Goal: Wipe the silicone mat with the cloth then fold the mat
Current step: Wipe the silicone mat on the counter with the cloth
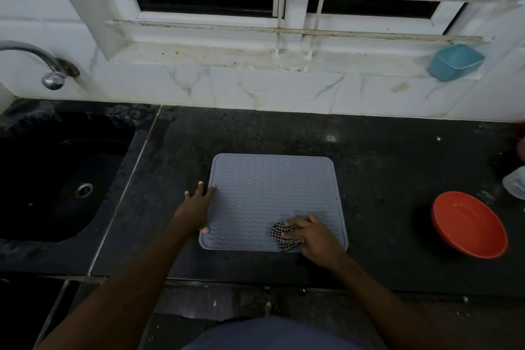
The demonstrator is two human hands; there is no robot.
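Observation:
A grey silicone mat [270, 190] with a wavy ribbed surface lies flat on the dark stone counter [383, 156]. My left hand [197, 204] rests spread on the mat's left edge, fingers apart, pressing it down. My right hand [312, 236] is at the mat's near right corner, closed on a crumpled black-and-white checked cloth [281, 233] that touches the mat.
A dark sink [56, 173] with a chrome tap [52, 77] is at the left. An orange bowl [468, 224] stands on the counter at the right, a white object [515, 182] behind it at the frame edge. A blue tub [454, 61] sits on the window sill.

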